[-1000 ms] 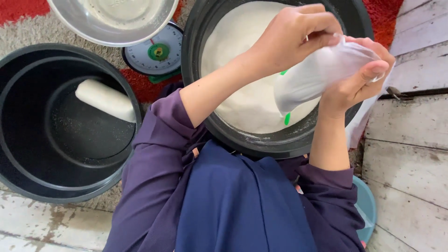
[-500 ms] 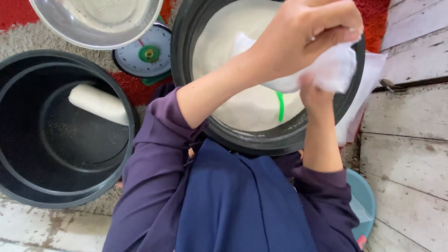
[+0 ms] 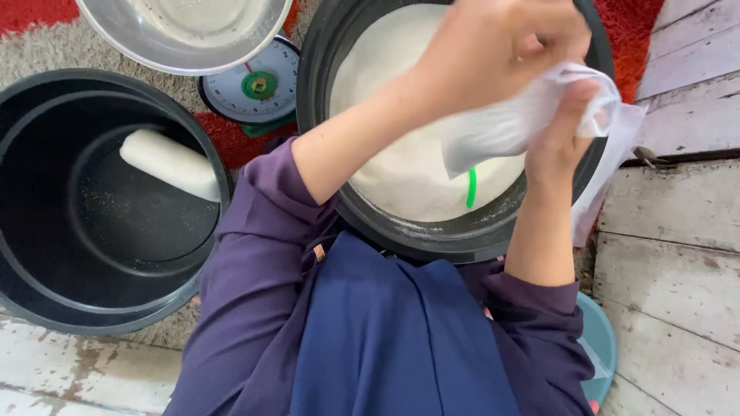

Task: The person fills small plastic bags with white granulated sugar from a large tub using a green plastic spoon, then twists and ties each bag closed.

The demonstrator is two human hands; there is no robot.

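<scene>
Both my hands hold a small clear plastic bag (image 3: 501, 127) filled with white grains, above a big black tub (image 3: 462, 243) of the same white grains (image 3: 393, 154). My left hand (image 3: 501, 46) reaches across from the left and grips the bag's top. My right hand (image 3: 566, 131) comes up from below and pinches the bag's neck, its thumb raised. A green handle (image 3: 471, 187) sticks out of the grains under the bag.
A second black tub (image 3: 46, 308) at left holds one filled, rolled bag (image 3: 169, 163). A dial scale (image 3: 258, 81) and a metal bowl (image 3: 185, 31) stand beyond it on a red and grey rug. Worn wooden planks (image 3: 678, 231) lie at right, with a teal lid (image 3: 601, 347) by my side.
The bag went from lying open between my hands to being gathered at its top. My left hand moved up over it, and my right hand turned upright beneath.
</scene>
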